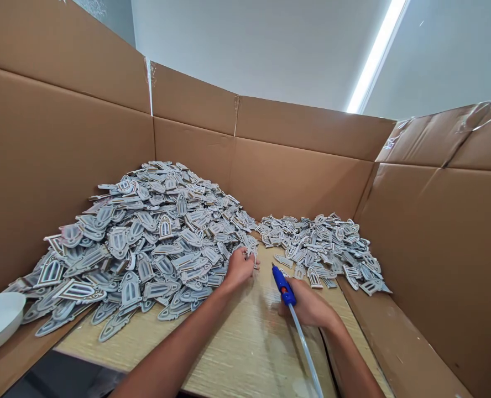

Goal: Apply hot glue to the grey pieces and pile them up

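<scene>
My left hand (241,266) is closed on a small grey arch-shaped piece (251,255) at the right edge of a large heap of similar pieces (158,243). In my right hand (307,303) is a blue glue gun (285,286), its nozzle pointing away and up toward the left. A long whitish glue stick (306,351) runs out of the gun's back end. Beyond my right hand lies a smaller pile of arch pieces (324,243).
Tall cardboard walls (303,177) stand behind and at both sides of the wooden tabletop (224,354). A white bowl (0,320) sits at the far left edge. A dark cord runs beneath my right forearm.
</scene>
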`<state>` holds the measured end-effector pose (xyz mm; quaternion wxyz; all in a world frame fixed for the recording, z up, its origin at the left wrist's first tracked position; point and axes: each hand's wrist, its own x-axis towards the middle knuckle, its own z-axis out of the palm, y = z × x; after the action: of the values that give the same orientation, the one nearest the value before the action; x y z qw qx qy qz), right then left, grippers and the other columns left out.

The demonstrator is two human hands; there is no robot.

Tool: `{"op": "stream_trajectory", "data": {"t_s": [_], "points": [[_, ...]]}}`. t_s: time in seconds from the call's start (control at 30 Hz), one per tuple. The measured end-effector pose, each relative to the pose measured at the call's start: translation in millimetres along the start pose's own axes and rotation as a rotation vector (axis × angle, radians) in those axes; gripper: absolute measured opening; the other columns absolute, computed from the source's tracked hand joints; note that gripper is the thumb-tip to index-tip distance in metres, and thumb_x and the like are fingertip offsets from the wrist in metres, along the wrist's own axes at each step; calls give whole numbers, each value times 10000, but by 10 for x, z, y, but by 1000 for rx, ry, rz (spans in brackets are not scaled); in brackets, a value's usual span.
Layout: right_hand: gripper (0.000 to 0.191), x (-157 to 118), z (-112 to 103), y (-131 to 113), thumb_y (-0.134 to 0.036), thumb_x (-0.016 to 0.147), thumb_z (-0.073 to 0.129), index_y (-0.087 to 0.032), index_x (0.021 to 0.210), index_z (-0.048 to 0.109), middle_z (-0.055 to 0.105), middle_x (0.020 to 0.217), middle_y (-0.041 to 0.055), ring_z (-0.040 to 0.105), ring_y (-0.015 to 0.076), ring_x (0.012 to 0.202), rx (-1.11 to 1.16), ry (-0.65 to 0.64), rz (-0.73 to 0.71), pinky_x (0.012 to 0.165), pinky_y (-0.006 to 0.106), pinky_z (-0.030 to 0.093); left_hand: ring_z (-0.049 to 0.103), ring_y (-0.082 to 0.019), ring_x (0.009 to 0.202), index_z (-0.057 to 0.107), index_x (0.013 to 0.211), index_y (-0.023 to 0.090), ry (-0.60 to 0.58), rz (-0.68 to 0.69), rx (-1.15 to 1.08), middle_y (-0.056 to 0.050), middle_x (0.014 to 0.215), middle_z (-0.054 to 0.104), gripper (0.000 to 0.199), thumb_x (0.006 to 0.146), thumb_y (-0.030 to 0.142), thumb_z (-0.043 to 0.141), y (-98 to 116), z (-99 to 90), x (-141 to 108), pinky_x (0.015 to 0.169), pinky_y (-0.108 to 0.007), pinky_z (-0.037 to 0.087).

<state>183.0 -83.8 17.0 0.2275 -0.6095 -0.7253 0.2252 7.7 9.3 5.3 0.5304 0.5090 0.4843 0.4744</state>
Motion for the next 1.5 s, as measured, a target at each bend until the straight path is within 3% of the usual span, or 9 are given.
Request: {"op": "stream_trajectory", "data": {"t_s": [0.2, 0.3, 0.43, 0.63, 0.87, 1.0, 1.2, 1.3, 1.5], "points": [[433, 126, 20, -22, -523, 599, 779, -231, 692, 473, 654, 700, 22, 568, 178, 617, 504, 289, 19, 581, 287, 450, 579, -106, 497, 583, 963, 146, -144, -71, -118, 9, 624, 656, 287, 705, 129, 708, -33, 148, -121, 435, -182, 362], [542, 161, 55, -63, -644, 590, 787, -244, 678, 432, 676, 721, 50, 582, 192, 615, 599, 364, 30, 547, 291, 440, 551, -99, 491, 597, 828, 153, -280, -29, -214, -6, 646, 660, 287, 623, 196, 792, -63, 233, -181, 433, -196, 363], [568, 175, 71, -75, -684, 596, 786, -250, 691, 431, 690, 717, 56, 623, 217, 653, 652, 448, 13, 612, 320, 476, 594, -125, 585, 619, 855, 149, -366, 50, -338, -36, 737, 692, 407, 541, 246, 860, -53, 263, -215, 455, -205, 382], [570, 198, 77, -18, -721, 596, 764, -233, 658, 475, 673, 706, 59, 568, 183, 602, 573, 420, -10, 558, 293, 439, 503, -90, 474, 599, 852, 143, -376, 131, -309, 34, 603, 607, 482, 528, 328, 905, -63, 219, -196, 450, -216, 373], [484, 212, 55, 83, -674, 688, 683, -220, 679, 514, 564, 602, 2, 475, 144, 534, 401, 582, 2, 529, 272, 400, 489, -81, 450, 573, 821, 158, -357, 132, -173, 48, 602, 593, 405, 584, 265, 883, -99, 224, -186, 448, -209, 354], [394, 194, 26, 117, -584, 744, 681, -207, 746, 564, 565, 608, -9, 480, 141, 534, 218, 758, 18, 541, 267, 412, 482, -83, 442, 553, 767, 165, -389, 130, -114, 45, 585, 593, 344, 607, 240, 848, -83, 211, -206, 447, -211, 352], [435, 194, 59, 12, -578, 751, 739, -233, 715, 477, 655, 745, 38, 611, 171, 602, 586, 602, -178, 573, 280, 495, 550, -111, 542, 599, 863, 138, -445, 136, -141, 10, 677, 652, 322, 587, 113, 763, -122, 202, -192, 504, -216, 404], [391, 190, 112, 2, -574, 793, 718, -215, 789, 565, 667, 720, 36, 615, 179, 599, 485, 559, -184, 581, 279, 488, 614, -128, 659, 629, 883, 134, -503, 180, -215, -18, 783, 685, 363, 547, 13, 691, -168, 226, -174, 580, -210, 440], [379, 168, 171, 30, -560, 839, 681, -186, 869, 629, 662, 678, 20, 554, 156, 530, 264, 650, -145, 525, 254, 435, 672, -173, 793, 659, 957, 125, -611, 214, -262, -56, 918, 714, 459, 539, -46, 581, -198, 256, -156, 724, -256, 504]]}}
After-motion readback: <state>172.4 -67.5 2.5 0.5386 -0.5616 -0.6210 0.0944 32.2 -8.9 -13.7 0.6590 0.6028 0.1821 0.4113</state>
